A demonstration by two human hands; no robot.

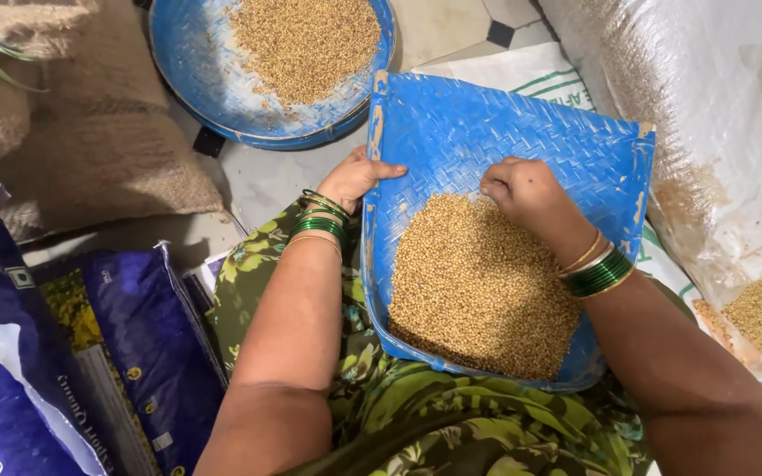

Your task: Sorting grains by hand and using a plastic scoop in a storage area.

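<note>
- The left hand grips the left rim of a blue woven winnowing tray, thumb hooked over the edge onto the weave, fingers hidden beneath.
- The right hand rests inside the tray, fingers curled narrowly down into the far edge of a heap of tan grain; whether it pinches any, I cannot tell.
- The grain fills the tray's near half, spreading from under that hand towards the person's lap.
- Green bangles ring both wrists.
- Beyond the left hand sits a round blue basket holding more grain.
- Right of the right hand slumps a translucent sack; left of the left arm lie dark blue bags and burlap.
</note>
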